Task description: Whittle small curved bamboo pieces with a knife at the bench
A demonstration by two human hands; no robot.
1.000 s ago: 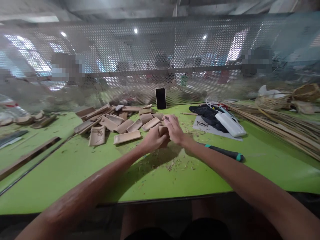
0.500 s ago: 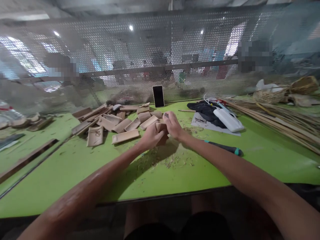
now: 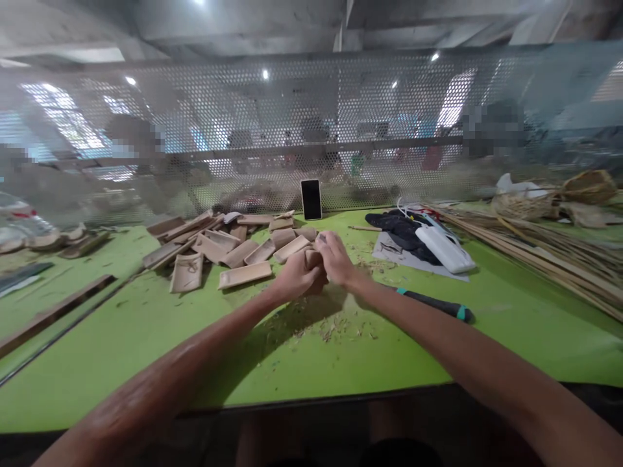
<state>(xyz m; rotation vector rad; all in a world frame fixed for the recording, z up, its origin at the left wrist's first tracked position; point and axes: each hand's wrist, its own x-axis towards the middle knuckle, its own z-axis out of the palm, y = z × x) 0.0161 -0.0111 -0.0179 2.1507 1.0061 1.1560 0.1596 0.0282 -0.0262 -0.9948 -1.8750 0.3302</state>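
Observation:
Over the green table, my left hand point(image 3: 296, 275) is closed round a short piece of split bamboo point(image 3: 313, 257), mostly covered by the fingers. My right hand point(image 3: 337, 261) presses against it from the right with curled fingers. A small greyish bit shows at the right fingertips, too small to name. Pale shavings point(image 3: 335, 326) are scattered below both hands. Just beyond and to the left lies a heap of cut bamboo pieces point(image 3: 235, 255), the closest being a long curved one point(image 3: 246, 275).
A dark tool handle with teal bands point(image 3: 438, 307) lies beside my right forearm. Behind it are a white device point(image 3: 445, 250), dark gloves point(image 3: 403, 232) and long bamboo strips point(image 3: 525, 259). A phone point(image 3: 311, 200) leans on the perforated screen point(image 3: 272, 149). Blurred people sit beyond.
The view has tilted up a little, so everything sits lower in the picture. Both hands stay together at the bamboo piece, which shows slightly less between them.

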